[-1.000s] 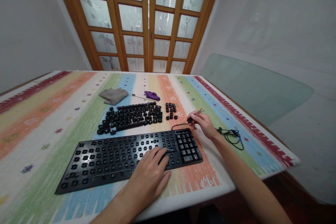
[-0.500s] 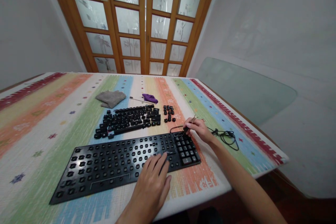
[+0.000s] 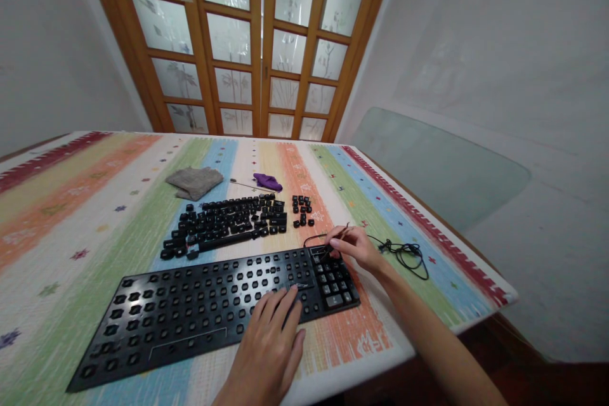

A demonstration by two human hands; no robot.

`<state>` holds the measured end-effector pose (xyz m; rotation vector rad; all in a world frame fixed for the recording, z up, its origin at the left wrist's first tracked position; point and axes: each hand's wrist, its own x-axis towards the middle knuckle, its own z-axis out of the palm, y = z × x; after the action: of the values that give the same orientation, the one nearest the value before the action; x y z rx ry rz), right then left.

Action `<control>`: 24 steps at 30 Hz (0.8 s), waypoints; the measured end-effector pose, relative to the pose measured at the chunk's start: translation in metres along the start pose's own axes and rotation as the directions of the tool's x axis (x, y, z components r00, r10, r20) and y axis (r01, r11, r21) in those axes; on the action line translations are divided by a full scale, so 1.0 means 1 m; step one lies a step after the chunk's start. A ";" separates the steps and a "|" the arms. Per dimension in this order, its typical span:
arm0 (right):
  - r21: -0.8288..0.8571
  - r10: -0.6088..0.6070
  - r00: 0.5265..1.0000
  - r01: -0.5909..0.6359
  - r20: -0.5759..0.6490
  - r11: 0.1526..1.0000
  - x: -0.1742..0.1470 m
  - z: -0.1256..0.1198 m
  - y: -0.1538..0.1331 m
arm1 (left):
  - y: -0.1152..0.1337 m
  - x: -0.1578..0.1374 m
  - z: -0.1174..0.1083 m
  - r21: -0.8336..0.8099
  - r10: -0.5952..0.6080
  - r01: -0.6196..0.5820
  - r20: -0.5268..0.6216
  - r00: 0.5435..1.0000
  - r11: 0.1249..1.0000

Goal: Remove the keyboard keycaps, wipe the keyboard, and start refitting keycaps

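Observation:
A black keyboard (image 3: 200, 304) lies at an angle near the table's front edge. Most of its sockets are bare, while the number pad (image 3: 337, 285) at its right end still carries keycaps. My left hand (image 3: 273, 330) lies palm down over the keyboard's lower middle, fingers stretched out. At the top of the number pad, my right hand (image 3: 354, 246) pinches a thin brownish tool (image 3: 346, 229), whose upper ends poke out above the fingers. Its lower end is dark and close to the keys; I cannot make out whether it touches one.
Behind the keyboard lie many loose black keycaps (image 3: 233, 222) in rows, with a smaller group (image 3: 301, 206) to their right. Farther back are a grey cloth (image 3: 194, 182), a thin rod (image 3: 250, 186) and a purple cloth (image 3: 267, 182). A coiled black cable (image 3: 406, 257) sits at right.
The view has shifted slightly, so the keyboard appears a little lower and to the left. My right hand has dipped slightly toward the number pad. My left hand keeps its place on the keyboard.

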<state>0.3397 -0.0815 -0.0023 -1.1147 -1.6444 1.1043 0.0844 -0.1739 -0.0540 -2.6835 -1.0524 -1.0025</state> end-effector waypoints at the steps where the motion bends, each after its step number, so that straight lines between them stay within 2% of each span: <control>1: -0.016 -0.012 1.000 0.012 0.007 1.000 -0.001 0.001 -0.001 | 0.000 0.000 0.000 0.002 -0.001 0.001 -0.005 1.000 1.000; 6: -0.213 -0.105 0.993 0.112 0.043 0.971 -0.003 0.006 -0.006 | -0.003 0.002 0.002 0.029 0.026 -0.025 -0.036 0.999 0.999; 11: -0.422 -0.257 0.956 0.293 0.142 0.858 -0.008 0.013 -0.013 | -0.005 0.003 0.002 0.052 0.046 -0.043 -0.071 0.996 0.998; 14: -0.483 -0.319 0.921 0.388 0.222 0.785 -0.012 0.017 -0.016 | -0.005 0.003 0.003 0.059 0.048 -0.044 -0.066 0.997 0.997; 16: -0.492 -0.333 0.909 0.416 0.252 0.765 -0.013 0.018 -0.017 | -0.005 0.002 0.004 0.063 0.051 -0.047 -0.076 0.996 0.997; 18: -0.486 -0.343 0.906 0.422 0.247 0.766 -0.012 0.017 -0.016 | -0.004 0.002 0.004 0.067 0.053 -0.047 -0.082 0.995 0.997; 20: -0.489 -0.327 0.925 0.379 0.193 0.786 -0.010 0.015 -0.014 | -0.004 0.003 0.004 0.068 0.053 -0.048 -0.078 0.996 0.997; 24: -0.497 -0.177 0.983 0.173 0.040 0.850 -0.005 0.013 -0.012 | -0.004 0.003 0.002 0.056 0.055 -0.052 -0.063 0.996 0.997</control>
<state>0.3261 -0.0914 0.0047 -1.2492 -2.0479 0.5610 0.0844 -0.1682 -0.0549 -2.6031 -0.9761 -1.0281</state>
